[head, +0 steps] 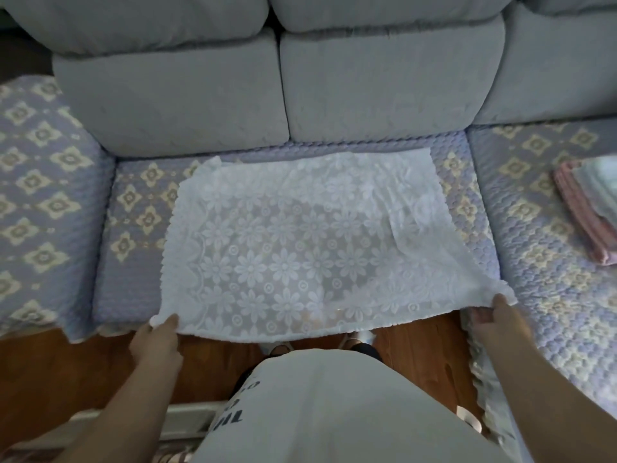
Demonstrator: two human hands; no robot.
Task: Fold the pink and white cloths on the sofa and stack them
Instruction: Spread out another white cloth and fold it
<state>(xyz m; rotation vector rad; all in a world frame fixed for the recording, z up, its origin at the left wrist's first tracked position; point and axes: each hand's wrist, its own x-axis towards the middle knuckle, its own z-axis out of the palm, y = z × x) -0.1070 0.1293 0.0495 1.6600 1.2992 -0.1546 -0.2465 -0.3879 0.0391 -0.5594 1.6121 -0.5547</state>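
Observation:
A white lace cloth (300,235) with a flower pattern lies spread over the middle seat of the sofa (133,202), its near edge lifted off the seat front. My left hand (157,342) pinches the near left corner. My right hand (497,322) pinches the near right corner. On the right seat sits a stack of folded cloths: a pink cloth (581,215) underneath and a white folded cloth (597,185) on top, partly cut off by the frame edge.
Grey back cushions (384,88) rise behind the seat. A quilted lilac cover with cream diamonds drapes the left armrest (40,195) and the right seat (534,262). Wooden floor (50,372) lies in front of the sofa.

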